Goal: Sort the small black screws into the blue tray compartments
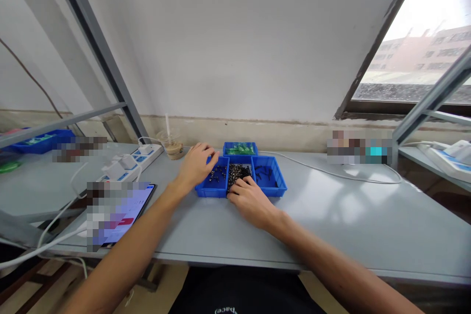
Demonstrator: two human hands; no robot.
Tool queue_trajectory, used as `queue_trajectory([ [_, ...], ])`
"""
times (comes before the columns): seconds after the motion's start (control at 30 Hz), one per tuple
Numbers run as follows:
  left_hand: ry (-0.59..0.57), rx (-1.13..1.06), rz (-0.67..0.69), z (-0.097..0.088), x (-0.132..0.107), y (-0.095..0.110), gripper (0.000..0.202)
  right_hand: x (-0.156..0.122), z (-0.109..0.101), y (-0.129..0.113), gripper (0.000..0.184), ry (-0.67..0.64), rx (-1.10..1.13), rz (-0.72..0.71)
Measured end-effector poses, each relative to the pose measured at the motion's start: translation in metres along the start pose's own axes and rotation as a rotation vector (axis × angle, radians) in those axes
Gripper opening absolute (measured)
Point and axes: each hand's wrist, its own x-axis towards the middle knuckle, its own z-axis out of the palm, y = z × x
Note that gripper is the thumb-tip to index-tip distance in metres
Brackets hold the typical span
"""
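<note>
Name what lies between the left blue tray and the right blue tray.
In the head view, a heap of small dark and shiny pieces lies there, with the fingers of the right hand at its near end.

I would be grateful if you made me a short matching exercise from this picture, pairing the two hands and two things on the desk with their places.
Column one:
1. Left hand
2. Right hand
3. Drink cup
4. Green pieces

Column two:
A. just right of the white power strip
B. in the rear blue bin
C. at the left blue bin
D. at the middle pile of small parts

Pairs: 1-C, 2-D, 3-A, 4-B.
</note>
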Motion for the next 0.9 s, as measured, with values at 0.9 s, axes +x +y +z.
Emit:
queue_trajectory([
  [0.9, -0.217, -0.351, 0.398, -0.006, -0.012, 0.051, 0.025, -0.016, -0.014, 0.029, 0.027, 0.693, 0.409, 0.182],
])
